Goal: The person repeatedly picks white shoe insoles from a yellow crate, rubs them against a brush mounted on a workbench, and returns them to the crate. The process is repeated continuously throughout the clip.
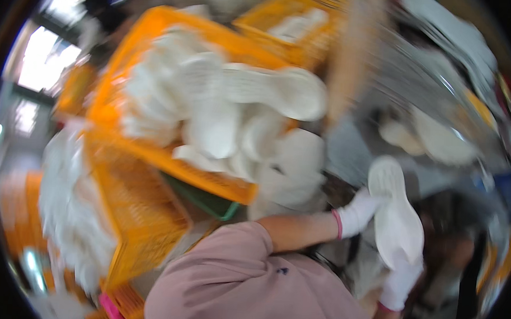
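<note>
The head-worn left fisheye faces down, close above the left hand (359, 214), right hand (402, 278) and near corner of the crate (222, 185).

No legible lettering, labels, numbers or signs anywhere in view

Held sole (401, 224) looks smooth, matt, foam-like; the wearer's gloves (357, 214) and shirt (259, 294) are matt cloth, orange crate (173, 166) smooth plastic, grey cover (422, 70) glossy, plastic-like.

Pale pink shirt (253, 294), small dark mark (282, 271), white red-edged gloves (357, 215)
</note>
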Tool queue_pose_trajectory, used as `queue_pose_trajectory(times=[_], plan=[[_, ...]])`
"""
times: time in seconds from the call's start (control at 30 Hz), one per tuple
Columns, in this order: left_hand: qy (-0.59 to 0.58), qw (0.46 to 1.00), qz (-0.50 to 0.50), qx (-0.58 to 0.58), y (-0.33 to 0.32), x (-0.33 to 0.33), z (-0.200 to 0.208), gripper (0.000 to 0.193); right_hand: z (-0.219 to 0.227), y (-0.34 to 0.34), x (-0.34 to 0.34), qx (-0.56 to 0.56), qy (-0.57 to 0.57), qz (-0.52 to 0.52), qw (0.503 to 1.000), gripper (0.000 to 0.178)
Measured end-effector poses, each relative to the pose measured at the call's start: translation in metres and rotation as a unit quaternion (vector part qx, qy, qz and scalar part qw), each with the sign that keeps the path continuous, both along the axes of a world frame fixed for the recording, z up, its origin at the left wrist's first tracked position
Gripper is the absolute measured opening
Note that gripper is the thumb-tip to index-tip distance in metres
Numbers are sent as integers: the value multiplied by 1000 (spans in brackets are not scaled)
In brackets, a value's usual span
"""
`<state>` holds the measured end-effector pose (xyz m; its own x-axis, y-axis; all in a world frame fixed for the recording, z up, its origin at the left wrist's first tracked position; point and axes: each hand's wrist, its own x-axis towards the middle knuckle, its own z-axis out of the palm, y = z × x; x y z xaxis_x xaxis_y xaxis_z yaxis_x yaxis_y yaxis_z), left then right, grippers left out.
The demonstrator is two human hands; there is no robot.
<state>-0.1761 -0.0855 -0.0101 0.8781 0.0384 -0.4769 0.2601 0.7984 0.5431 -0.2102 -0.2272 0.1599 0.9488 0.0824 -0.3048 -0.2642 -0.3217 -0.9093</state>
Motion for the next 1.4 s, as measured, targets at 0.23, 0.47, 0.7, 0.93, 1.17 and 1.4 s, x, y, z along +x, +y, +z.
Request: queue_pose_trajectory(times=[0.23, 0.47, 0.7, 0.93, 1.17, 1.4], plan=[[-79, 995, -58, 25, -38, 168, -29, 38, -63, -17, 73, -117, -289, -57, 948, 47], [-77, 791, -291, 532, 97, 135, 8, 66, -112, -5, 233, -372, -232, 124, 890, 37], [-60, 991, -31, 114, -37, 125, -12, 42, -33, -5, 125, -73, -127, 50, 988, 84], [-16, 932, -150, 330, -6, 193, 36, 58, -111, -18, 175, -202, -312, -118, 921, 74], [27, 872, -212, 440, 13, 130, -3, 49, -92, 5, 215, -183, -254, 3, 950, 46], [0, 989, -150, 3, -16, 160, -8, 36, -39, -31, 112, -525, -361, 243, 731, 58]])
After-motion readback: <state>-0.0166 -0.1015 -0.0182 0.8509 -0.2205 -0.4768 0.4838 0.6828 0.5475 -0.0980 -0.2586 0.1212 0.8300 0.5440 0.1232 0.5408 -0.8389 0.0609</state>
